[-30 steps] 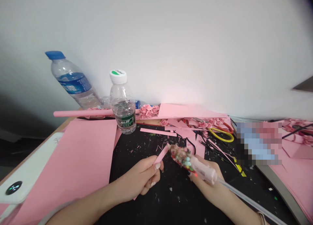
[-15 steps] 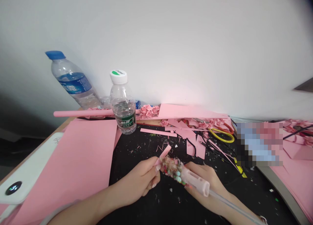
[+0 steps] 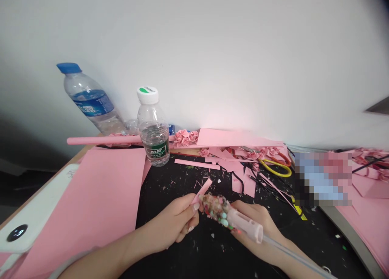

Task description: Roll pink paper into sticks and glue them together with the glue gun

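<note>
My left hand (image 3: 179, 222) is closed, its thumb and fingers pinching a narrow pink paper strip (image 3: 205, 188) that sticks up and to the right. My right hand (image 3: 258, 224) wraps round a pale pink glue gun (image 3: 247, 225), its front crusted with colored beads and brownish strands. The nozzle end lies close to the pink strip beside my left fingertips; whether it touches is hard to tell. A clear glue stick (image 3: 291, 252) runs out of the gun's rear over my right wrist. Another pink paper strip (image 3: 197, 164) lies on the black mat (image 3: 170, 254) beyond my hands.
A small water bottle (image 3: 153, 129) stands behind my left hand, and a blue-capped bottle (image 3: 91, 101) leans on the wall. Pink sheets (image 3: 106, 190) and a white power bank (image 3: 39, 206) lie at left. Paper roses (image 3: 185, 137), scraps and yellow-handled scissors (image 3: 276, 168) line the back.
The rear of the glue gun has shifted slightly to the right and down, with my right hand moving a little along. My left hand and the strip stay almost still.
</note>
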Demonstrator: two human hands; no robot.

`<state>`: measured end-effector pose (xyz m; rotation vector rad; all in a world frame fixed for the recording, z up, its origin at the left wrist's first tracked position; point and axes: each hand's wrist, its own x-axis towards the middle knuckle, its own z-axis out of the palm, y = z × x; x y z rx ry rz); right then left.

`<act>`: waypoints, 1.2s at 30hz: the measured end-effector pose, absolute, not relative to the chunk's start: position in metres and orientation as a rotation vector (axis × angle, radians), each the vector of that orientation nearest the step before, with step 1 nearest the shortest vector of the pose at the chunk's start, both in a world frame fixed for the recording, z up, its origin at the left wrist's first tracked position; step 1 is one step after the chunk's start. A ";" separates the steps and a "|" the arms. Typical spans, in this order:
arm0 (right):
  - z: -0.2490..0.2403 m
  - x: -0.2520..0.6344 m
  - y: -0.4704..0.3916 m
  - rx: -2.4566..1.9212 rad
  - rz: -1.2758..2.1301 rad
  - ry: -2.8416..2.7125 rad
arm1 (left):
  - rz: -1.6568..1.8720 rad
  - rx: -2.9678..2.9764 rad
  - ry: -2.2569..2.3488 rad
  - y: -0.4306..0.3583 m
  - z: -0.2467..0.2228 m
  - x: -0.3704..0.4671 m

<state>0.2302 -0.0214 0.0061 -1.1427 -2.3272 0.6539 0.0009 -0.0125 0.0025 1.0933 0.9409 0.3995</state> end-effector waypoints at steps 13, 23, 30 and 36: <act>0.005 0.235 -0.017 -1.385 0.675 -2.105 | 0.396 1.021 0.858 -0.013 -0.005 -0.002; 0.005 0.237 -0.019 -1.382 0.675 -2.138 | 0.390 1.012 0.881 -0.011 -0.002 -0.001; 0.001 0.239 -0.016 -1.462 0.650 -2.004 | 0.428 0.947 0.850 -0.012 -0.005 -0.001; 0.006 0.236 -0.019 -1.338 0.654 -2.107 | 0.459 0.760 0.700 -0.010 0.000 -0.004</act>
